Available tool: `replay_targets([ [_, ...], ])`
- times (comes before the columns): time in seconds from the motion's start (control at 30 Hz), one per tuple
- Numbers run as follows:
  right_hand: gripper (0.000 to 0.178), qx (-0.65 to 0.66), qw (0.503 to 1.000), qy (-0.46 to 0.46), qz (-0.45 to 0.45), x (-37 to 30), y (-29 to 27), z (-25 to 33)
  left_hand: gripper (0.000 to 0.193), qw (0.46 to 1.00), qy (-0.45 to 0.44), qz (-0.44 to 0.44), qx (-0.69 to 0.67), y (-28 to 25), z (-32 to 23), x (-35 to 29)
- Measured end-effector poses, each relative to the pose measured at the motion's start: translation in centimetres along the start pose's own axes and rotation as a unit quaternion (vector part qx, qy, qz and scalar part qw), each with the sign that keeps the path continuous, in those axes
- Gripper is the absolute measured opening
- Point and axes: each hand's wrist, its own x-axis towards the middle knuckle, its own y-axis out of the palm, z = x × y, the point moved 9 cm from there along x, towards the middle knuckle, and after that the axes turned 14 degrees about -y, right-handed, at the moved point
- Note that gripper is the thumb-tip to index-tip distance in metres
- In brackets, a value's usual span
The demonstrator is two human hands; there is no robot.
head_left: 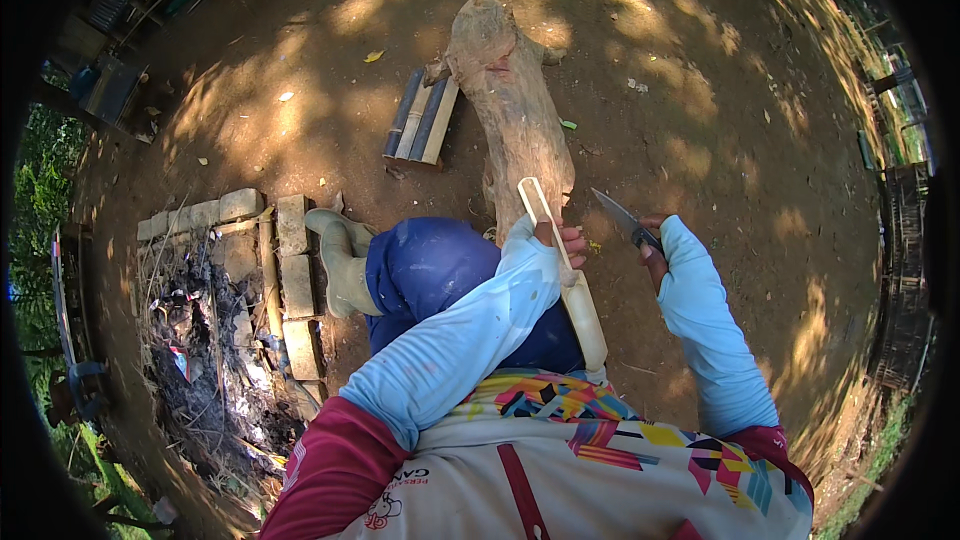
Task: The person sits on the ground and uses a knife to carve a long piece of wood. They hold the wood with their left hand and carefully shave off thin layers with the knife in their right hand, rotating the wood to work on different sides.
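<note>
My left hand (566, 243) is closed around the middle of a long pale piece of split bamboo (584, 322). Its narrow far end points forward over the log, and its wider near end lies against my lap. To the right, my right hand (652, 250) grips the dark handle of a knife (616, 211). The blade points forward and left, apart from the bamboo. Beneath the far end of the bamboo lies a thick, weathered log (515, 105), stretching away from me.
Several dark and pale bamboo lengths (421, 120) lie side by side left of the log. A brick-edged fire pit (298, 285) with ash and sticks is at the left, beside my boot (347, 270). Brown dirt ground (700, 140) spreads around, dotted with leaves.
</note>
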Motion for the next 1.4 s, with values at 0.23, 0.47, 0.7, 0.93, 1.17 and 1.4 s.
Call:
replay_targets([
  [0.23, 0.027, -0.029, 0.996, -0.04, 0.076, 4.4, 2.5, 2.7, 0.032, 0.995, -0.02, -0.045, 0.089, 0.8, 0.6, -0.5],
  [0.47, 0.02, -0.134, 0.982, -0.096, 0.087, 7.3, 2.7, 2.3, 0.032, 0.983, 0.005, -0.095, 0.155, 2.3, -0.8, 0.4],
  [0.7, 0.014, -0.118, 0.977, -0.101, 0.146, 9.8, 3.6, 0.1, 0.032, 0.968, -0.006, -0.166, 0.187, 2.5, -1.7, 0.8],
  [0.93, 0.023, -0.188, 0.955, -0.111, 0.201, 11.1, 2.8, 2.5, 0.033, 0.967, 0.013, -0.162, 0.198, 2.8, -2.4, 0.4],
  [1.17, 0.038, -0.189, 0.947, -0.222, 0.134, 11.5, 1.5, 4.3, 0.034, 0.965, 0.04, -0.181, 0.186, 4.1, -5.1, 0.4],
  [1.4, 0.025, -0.16, 0.966, -0.124, 0.159, 12.9, 2.3, 2.8, 0.043, 0.968, 0.048, -0.147, 0.199, 3.7, -7.7, 1.4],
])
